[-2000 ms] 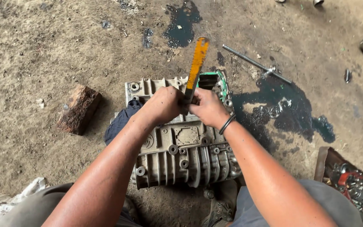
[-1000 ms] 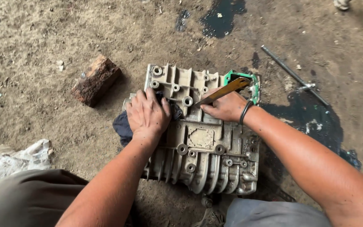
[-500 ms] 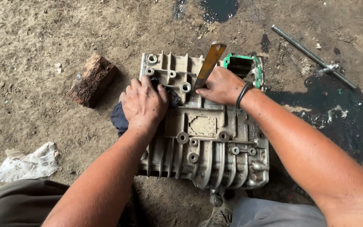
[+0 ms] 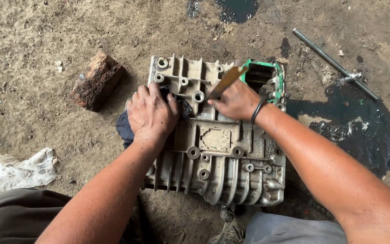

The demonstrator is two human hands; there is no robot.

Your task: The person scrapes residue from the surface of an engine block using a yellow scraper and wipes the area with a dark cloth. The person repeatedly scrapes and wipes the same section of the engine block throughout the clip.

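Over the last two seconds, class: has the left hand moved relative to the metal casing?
Yes. The left hand has left the flat tool and moved toward the casing's left edge, pressing on the dark cloth.

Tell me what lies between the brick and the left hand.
In the head view, only bare dirt floor separates the brick from the left hand, which presses a dark cloth onto the metal casing.

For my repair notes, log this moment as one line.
left hand: pressing dark rag on metal casing | right hand: gripping flat tool | ground: brick, rod
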